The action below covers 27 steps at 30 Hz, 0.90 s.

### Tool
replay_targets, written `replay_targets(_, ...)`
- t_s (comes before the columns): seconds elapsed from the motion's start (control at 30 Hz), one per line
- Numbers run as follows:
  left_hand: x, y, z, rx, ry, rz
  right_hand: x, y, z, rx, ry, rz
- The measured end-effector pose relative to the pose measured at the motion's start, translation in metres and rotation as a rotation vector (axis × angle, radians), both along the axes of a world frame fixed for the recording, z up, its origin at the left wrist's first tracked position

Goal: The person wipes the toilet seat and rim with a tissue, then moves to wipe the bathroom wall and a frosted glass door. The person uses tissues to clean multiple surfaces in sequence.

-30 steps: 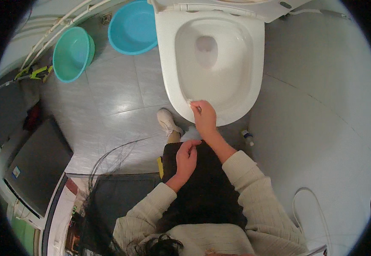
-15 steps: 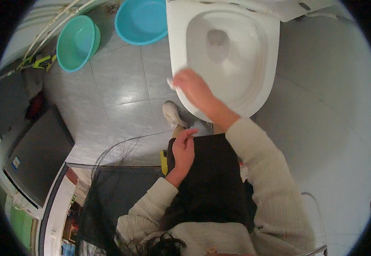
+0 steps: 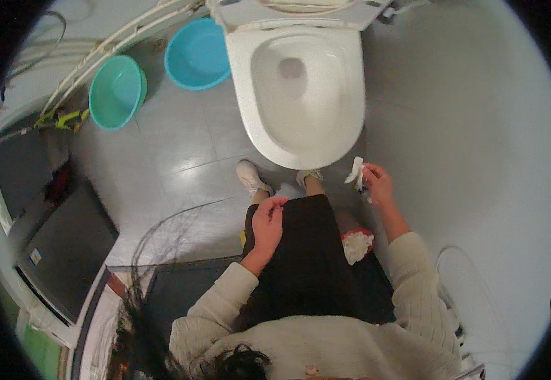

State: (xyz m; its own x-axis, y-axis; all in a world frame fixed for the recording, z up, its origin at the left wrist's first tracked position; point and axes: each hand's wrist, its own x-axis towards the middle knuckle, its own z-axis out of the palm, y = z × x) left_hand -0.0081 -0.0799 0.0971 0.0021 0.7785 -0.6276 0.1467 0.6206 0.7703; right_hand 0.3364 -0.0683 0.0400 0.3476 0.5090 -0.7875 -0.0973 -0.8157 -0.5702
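My right hand is out to the right of the toilet's front rim, its fingers pinched on a crumpled white tissue. In front of me stands the white toilet, its lid and seat raised and its bowl in plain view. My left hand rests low over my dark skirt, fingers curled together; whether anything is in them is hidden. Below my right hand, beside my leg, is a red bin heaped with white crumpled paper.
Two basins, one green and one blue, sit on the grey tiled floor left of the toilet. Pale pipes run along the wall behind them. A dark panel is at the left, and a dark mat lies by my legs.
My right hand has moved from the toilet's left rim across to the right of it, still with the tissue. My left hand's fingers have curled in. The view has shifted, revealing the bin.
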Motion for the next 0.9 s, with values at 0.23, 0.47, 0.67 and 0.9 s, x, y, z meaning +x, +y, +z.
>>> replay_targets(0.23, 0.001, 0.028, 0.043, -0.025, -0.116, -0.253, -0.065, -0.030, 0.061, 0.337, 0.612, -0.605)
replay_targets(0.47, 0.005, 0.051, 0.025, -0.103, -0.166, -0.291, -0.077, -0.129, -0.059, 0.135, 0.482, -0.913)
replay_targets(0.67, 0.018, 0.016, 0.030, -0.239, -0.086, -0.394, -0.057, -0.281, -0.114, -0.120, 0.222, -1.164)
replay_targets(0.9, 0.058, -0.020, 0.039, -0.190, -0.112, -0.660, 0.012, -0.358, -0.117, -0.095, -0.017, -1.420)
